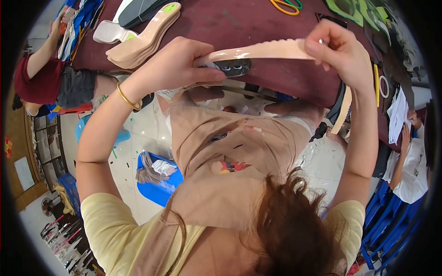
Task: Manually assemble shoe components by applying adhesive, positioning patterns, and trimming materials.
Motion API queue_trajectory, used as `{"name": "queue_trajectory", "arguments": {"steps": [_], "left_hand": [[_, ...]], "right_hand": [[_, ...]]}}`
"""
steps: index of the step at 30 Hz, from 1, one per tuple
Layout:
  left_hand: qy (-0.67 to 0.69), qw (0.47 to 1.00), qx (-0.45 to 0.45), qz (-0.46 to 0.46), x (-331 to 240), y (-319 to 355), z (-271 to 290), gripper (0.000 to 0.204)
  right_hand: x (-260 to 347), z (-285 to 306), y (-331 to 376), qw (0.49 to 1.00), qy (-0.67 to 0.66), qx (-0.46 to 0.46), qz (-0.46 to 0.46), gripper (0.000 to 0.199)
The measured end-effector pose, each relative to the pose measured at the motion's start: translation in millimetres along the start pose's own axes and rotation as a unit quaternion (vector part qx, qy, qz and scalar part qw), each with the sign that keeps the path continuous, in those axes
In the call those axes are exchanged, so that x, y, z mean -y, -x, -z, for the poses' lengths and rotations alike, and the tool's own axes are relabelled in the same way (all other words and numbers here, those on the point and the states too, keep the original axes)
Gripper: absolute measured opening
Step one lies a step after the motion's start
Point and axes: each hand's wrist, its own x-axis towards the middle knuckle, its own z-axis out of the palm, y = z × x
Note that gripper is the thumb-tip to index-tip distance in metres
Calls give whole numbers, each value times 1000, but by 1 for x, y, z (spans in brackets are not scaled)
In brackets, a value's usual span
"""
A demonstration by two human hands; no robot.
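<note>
A glossy beige strip with a wavy upper edge is stretched between my two hands above the table's near edge. My left hand is closed, fingers and thumb around the strip's left part. Just under that hand shows a pale piece with marks on it, partly hidden. My right hand pinches the strip between thumb and fingers. Another length of beige strip hangs below the right wrist; whether it is the same piece, I cannot tell. Behind the stretched strip is a dark grey piece with white shapes.
On the dark red table lie stacked beige sole-shaped pieces, orange and green scissors handles and green cut pieces. A blue tub with bundled strips stands on the floor. People sit at left and right.
</note>
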Motion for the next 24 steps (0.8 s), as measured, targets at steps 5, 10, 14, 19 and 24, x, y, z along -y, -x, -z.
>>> {"name": "queue_trajectory", "arguments": {"steps": [5, 10, 14, 19, 24], "left_hand": [[35, 999, -25, 29, 5, 10, -5, 38], [112, 989, -88, 47, 11, 14, -23, 33], [270, 948, -160, 47, 13, 11, -41, 27], [367, 909, -187, 65, 7, 6, -61, 22], [516, 823, -225, 78, 1, 3, -77, 20]], "right_hand": [[-44, -27, 19, 995, -83, -55, -33, 16], [-69, -66, 23, 968, -220, -106, -63, 14], [-78, -92, 19, 943, -310, -118, -29, 9], [-77, -113, 13, 919, -369, -132, -38, 15], [-70, -128, 8, 913, -367, -171, -50, 12]]}}
